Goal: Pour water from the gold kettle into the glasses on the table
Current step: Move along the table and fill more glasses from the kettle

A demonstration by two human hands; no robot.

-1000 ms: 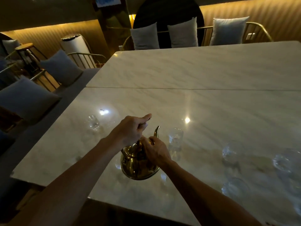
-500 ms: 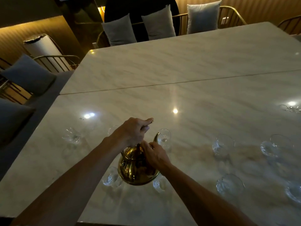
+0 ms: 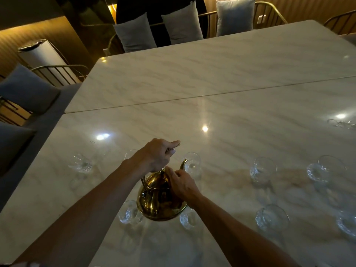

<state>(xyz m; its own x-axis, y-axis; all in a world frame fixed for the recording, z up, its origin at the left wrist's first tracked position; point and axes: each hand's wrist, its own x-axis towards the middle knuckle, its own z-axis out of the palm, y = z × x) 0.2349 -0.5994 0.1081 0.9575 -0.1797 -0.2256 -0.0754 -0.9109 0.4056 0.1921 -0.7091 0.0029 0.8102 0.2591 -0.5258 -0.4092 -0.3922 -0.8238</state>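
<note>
The gold kettle hangs just above the marble table near its front edge. My left hand grips the kettle's top handle. My right hand rests on the lid with its fingers curled against it. The spout points away from me toward a clear glass just beyond its tip. Two more glasses sit low beside the kettle, one at the left and one at the right. No stream of water shows.
Several other clear glasses stand around: one far left, others at the right. A seam splits the tabletop. Cushioned gold-frame chairs line the far and left sides.
The view has tipped down and shifted right, bringing more glasses into sight. The kettle has moved closer to the glass ahead of its spout. Both hands keep their hold.
</note>
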